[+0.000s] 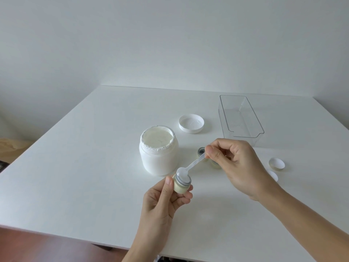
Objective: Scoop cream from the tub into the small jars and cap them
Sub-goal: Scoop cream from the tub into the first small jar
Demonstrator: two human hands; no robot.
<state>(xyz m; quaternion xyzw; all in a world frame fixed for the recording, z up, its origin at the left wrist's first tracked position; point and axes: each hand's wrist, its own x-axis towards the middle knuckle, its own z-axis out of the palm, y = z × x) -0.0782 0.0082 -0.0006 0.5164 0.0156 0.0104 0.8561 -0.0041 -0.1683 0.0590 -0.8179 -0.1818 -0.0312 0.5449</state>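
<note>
Jar [181, 185] pinched in left fingers [168, 183], spoon [186, 169] above

On the table [75, 167], the tub [159, 154] stands at centre. Its lid [191, 123] lies at 1 o'clock from it, apart. The tray [240, 118] sits at 2 o'clock, beyond the lid. At 3 o'clock, two jars [201, 151] stand behind the right hand [239, 163]; two caps [276, 163] lie farther right. At 5 o'clock, just beside the tub, the left hand [164, 197] holds a jar [181, 183], with the spoon [188, 168] on its mouth.
</note>
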